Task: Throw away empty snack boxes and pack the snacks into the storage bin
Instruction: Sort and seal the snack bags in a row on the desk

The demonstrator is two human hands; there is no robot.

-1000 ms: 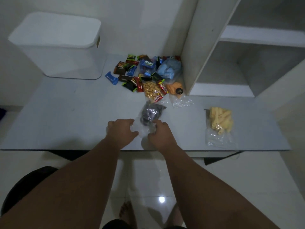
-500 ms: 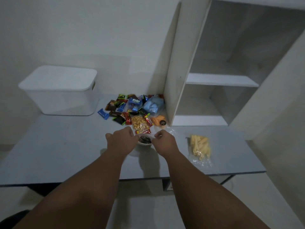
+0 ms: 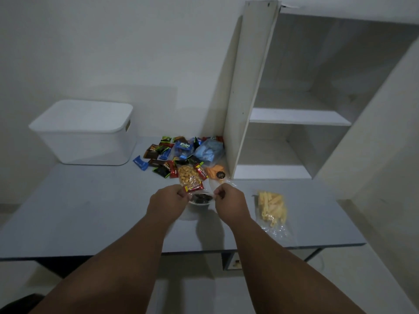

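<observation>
My left hand (image 3: 169, 203) and my right hand (image 3: 230, 203) each pinch one side of a clear bag of dark snacks (image 3: 200, 198), held just above the grey table (image 3: 79, 211). Behind it lies a pile of small snack packs (image 3: 179, 155), with a bag of yellow nuts (image 3: 189, 175) and an orange snack bag (image 3: 215, 172) at its front. A clear bag of yellow stick snacks (image 3: 272, 207) lies to the right of my right hand. The white storage bin (image 3: 87, 132), lid on, stands at the table's back left.
A white shelf unit (image 3: 294, 116) with open compartments stands at the back right, its side panel next to the snack pile. The table's front edge runs below my forearms. A white wall is behind the table.
The camera has tilted up, showing more wall and shelf. Both hands have lifted the bag of dark snacks off the table and hold it stretched between them.
</observation>
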